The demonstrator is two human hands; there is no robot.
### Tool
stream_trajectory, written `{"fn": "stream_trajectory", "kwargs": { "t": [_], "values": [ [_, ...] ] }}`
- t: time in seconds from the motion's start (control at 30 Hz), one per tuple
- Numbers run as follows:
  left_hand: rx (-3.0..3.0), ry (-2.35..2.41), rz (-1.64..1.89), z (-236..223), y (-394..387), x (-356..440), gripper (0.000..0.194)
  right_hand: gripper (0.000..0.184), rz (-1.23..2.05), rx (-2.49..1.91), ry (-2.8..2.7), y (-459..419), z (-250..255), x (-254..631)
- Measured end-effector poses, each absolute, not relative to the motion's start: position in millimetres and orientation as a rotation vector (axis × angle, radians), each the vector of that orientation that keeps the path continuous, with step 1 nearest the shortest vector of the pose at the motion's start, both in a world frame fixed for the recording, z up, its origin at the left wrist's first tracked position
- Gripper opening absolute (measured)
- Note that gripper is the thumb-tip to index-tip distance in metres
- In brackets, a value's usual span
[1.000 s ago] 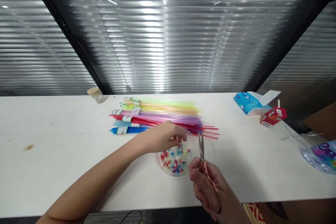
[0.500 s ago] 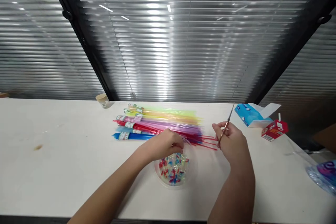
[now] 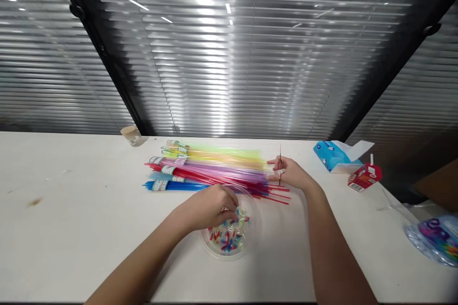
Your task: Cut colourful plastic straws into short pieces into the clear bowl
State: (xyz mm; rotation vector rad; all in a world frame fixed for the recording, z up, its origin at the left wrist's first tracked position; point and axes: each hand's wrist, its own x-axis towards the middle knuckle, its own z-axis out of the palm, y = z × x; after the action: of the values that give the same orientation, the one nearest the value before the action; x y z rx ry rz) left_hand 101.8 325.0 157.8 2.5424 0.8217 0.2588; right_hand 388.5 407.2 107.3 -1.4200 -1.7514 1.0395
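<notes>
– Where are the hands?

– The left hand (image 3: 214,205) rests on the far left rim of a clear round dish (image 3: 229,233), fingers curled down into it. The dish sits on the white table (image 3: 71,209) near the front edge and holds a heap of short cut pieces (image 3: 227,238) in red, blue and pale colours.

– And the other one?

– The right hand (image 3: 291,175) lies further back and to the right, closed around a pair of scissors (image 3: 279,167). The blades point up and away, thin and edge-on; whether they are parted I cannot tell.

– What is beside it?

– Bundles of long straws (image 3: 211,167) lie across the table, just left of that hand: green, orange, purple, red and blue, with paper bands at their left ends. A few loose red straws (image 3: 279,193) stick out under the wrist.

– Anything else?

– A blue tissue box (image 3: 334,155) and a small red carton (image 3: 363,176) stand to the right, and a small jar (image 3: 130,134) stands far left by the blinds.
</notes>
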Motion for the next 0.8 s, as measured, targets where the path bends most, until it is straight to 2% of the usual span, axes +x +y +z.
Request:
{"fn": "stream_trajectory", "kwargs": {
  "t": [0.1, 0.27, 0.4, 0.57, 0.67, 0.8],
  "values": [
    [2.504, 0.764, 0.385, 160.6, 326.2, 96.5, 0.017, 0.037, 1.142, -1.281, -1.732, 409.4, 97.6, 388.3],
    [2.285, 0.8, 0.724, 166.0, 335.1, 80.9, 0.015, 0.024, 1.146, -1.343, -1.73, 406.8, 91.2, 389.1],
    [2.195, 0.815, 0.757, 163.1, 342.1, 77.6, 0.016, 0.027, 1.109, -1.405, -1.718, 406.2, 91.8, 386.7],
    [2.306, 1.161, 1.065, 148.1, 361.5, 62.8, 0.023, 0.033, 1.122, -1.419, -1.703, 404.2, 96.3, 380.1],
    [2.616, 1.349, 0.795, 131.2, 378.2, 42.8, 0.038, 0.033, 1.122, -1.392, -1.732, 403.7, 96.4, 378.5],
    [2.74, 1.513, 0.48, 110.5, 392.3, 26.6, 0.062, 0.034, 1.119, -1.333, -1.774, 402.6, 95.7, 379.6]
  ]
}}
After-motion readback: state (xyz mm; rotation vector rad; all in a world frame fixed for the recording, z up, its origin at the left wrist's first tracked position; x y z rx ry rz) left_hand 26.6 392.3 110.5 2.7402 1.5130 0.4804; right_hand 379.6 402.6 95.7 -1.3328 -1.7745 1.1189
